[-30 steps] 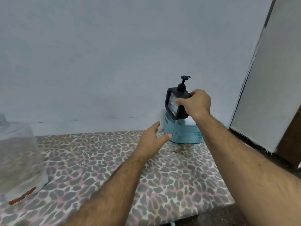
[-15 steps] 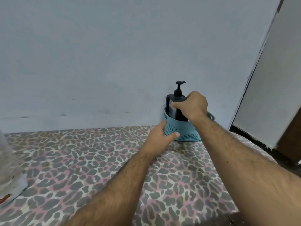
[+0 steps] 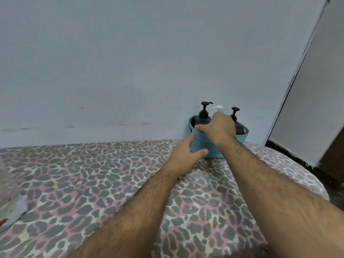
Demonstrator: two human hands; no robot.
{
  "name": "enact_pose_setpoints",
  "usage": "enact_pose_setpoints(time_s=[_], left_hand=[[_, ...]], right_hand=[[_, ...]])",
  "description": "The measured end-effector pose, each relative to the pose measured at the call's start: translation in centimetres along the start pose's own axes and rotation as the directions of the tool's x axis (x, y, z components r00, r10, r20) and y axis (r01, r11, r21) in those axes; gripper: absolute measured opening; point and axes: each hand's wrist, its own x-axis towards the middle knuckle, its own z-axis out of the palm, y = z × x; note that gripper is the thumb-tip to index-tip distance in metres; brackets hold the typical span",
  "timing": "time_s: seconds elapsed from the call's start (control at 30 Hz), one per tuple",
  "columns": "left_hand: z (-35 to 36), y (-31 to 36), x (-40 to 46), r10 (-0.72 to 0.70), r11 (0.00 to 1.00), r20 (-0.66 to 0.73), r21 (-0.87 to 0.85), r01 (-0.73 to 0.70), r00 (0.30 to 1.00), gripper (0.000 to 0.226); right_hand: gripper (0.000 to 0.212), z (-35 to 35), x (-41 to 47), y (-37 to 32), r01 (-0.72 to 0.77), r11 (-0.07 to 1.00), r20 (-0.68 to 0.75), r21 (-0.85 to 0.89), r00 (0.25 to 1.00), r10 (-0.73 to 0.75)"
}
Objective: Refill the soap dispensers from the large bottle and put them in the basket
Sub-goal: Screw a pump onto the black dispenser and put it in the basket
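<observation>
The right hand (image 3: 218, 128) reaches over the near rim of the basket (image 3: 211, 148), its fingers curled down around the black dispenser (image 3: 202, 118), which stands upright inside at the left end. The left hand (image 3: 188, 151) steadies the basket from outside, thumb and fingers spread against its perforated near-left wall. A white dispenser (image 3: 218, 108) and a brown dispenser (image 3: 235, 113) stand to the right of the black one; the fit looks tight.

The likely trouble comes on release: drawing the right hand up and back could catch a pump head and tip a bottle, or drag the light basket if the left hand lets go first. A knocked pump might also squirt soap.

The basket sits at the far edge of the leopard-print table (image 3: 93, 183), against the wall (image 3: 130, 62), so nothing can slide farther away. The table's right edge curves off close beside it, leaving little margin. Open surface lies near and left, as far as the large bottle (image 3: 7, 192), blurred at the left edge.
</observation>
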Motion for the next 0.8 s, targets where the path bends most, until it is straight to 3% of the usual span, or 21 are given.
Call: enact_pose_setpoints(time_s=[0.4,0.53,0.7,0.8], left_hand=[[0.2,0.1,-0.7,-0.013,1.0,0.011,-0.014,0.013,1.0,0.082],[-0.1,0.2,-0.9,-0.012,1.0,0.016,-0.02,0.012,1.0,0.081],[-0.5,0.4,-1.2,-0.001,1.0,0.027,-0.004,0.001,1.0,0.075],[-0.8,0.4,-1.5,0.005,1.0,0.026,0.027,-0.006,1.0,0.066]], right_hand=[[0.035,-0.3,0.2,0.7,0.029,0.997,0.089,-0.078,0.996,-0.022],[0.039,-0.6,0.4,0.9,0.059,0.992,0.125,-0.112,0.991,-0.045],[0.023,-0.1,-0.1,1.8,0.164,0.983,0.024,-0.08,0.986,-0.163],[0.024,0.6,-0.1,2.4,0.181,0.982,0.022,-0.059,0.983,-0.18]])
